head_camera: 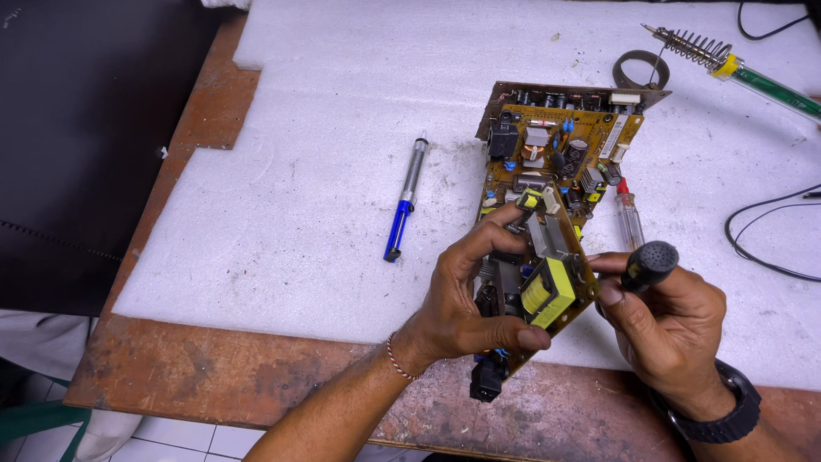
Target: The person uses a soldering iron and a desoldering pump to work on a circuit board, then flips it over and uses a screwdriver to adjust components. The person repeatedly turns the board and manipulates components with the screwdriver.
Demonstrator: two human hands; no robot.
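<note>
My left hand (466, 304) grips a small brown circuit board (547, 274) with a yellow transformer (547, 293) and a black connector (486, 381) hanging below, tilted up over the table's front edge. My right hand (667, 329) touches the board's right edge and holds a black round-capped tool handle (650, 265). Just behind, a larger brown circuit board (556, 154) full of components lies flat on the white foam sheet (325, 171).
A blue and silver desoldering pump (404, 201) lies left of the boards. A small clear-handled screwdriver (629, 214) lies to the right. A soldering iron in its coil stand (710, 51), a black ring (640, 68) and black cables (761, 239) sit at the right. The wooden table edge (214, 376) runs along the front.
</note>
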